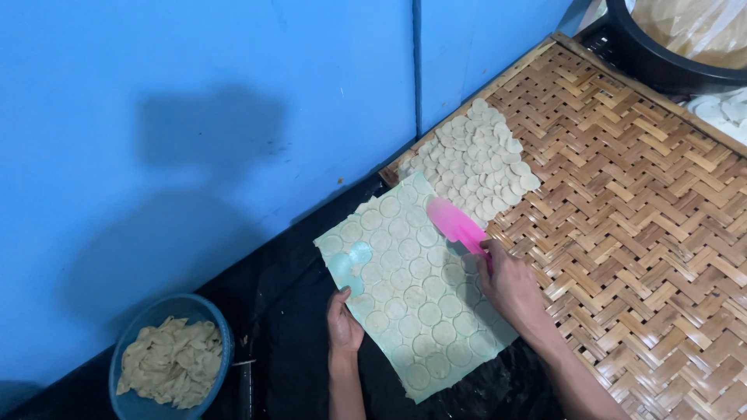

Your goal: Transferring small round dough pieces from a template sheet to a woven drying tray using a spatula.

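A pale green sheet [412,288] covered with several cut dough rounds lies half on a woven bamboo tray [638,194]. My left hand [342,319] grips the sheet's near-left edge. My right hand [506,280] holds a pink spatula [455,222], its blade resting on the sheet's far corner next to a patch of loose pale dough discs [478,159] laid on the tray.
A blue bowl [173,359] with dough scraps sits at the lower left on the dark floor. A blue wall [233,101] rises behind. A black tub [669,47] stands at the top right, with white pieces [724,109] beside it.
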